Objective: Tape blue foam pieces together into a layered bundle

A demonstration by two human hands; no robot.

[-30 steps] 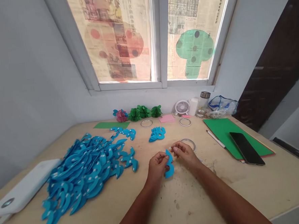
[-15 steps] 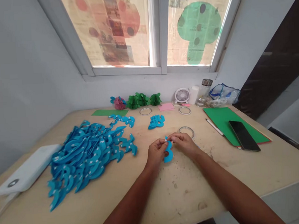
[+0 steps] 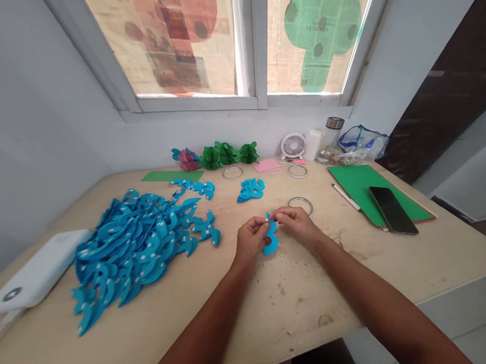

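Note:
Over the middle of the table, a curvy blue paper cutout (image 3: 272, 241) shaped like a 3 hangs upright between my hands. My left hand (image 3: 250, 238) pinches its left side near the top, where a small white square shows. The fingers of my right hand (image 3: 295, 223) are pinched together at the cutout's upper right edge; their tips partly cover it. A small stack of similar blue cutouts (image 3: 251, 189) lies just beyond my hands. To the left spreads a large heap of blue paper cutouts (image 3: 135, 241) dotted with white squares.
A metal ring (image 3: 300, 205) lies behind my right hand. On the right are a white pen (image 3: 346, 197), green sheets (image 3: 345, 177) and a phone (image 3: 393, 210). A white power bank (image 3: 42, 269) sits at left. Green paper ornaments (image 3: 227, 153), a fan (image 3: 293, 146) and a bottle (image 3: 330, 141) line the wall.
The camera view has tilted slightly down. Both hands keep their pinch at the cutout's top, and a white square now shows there by the left fingertips.

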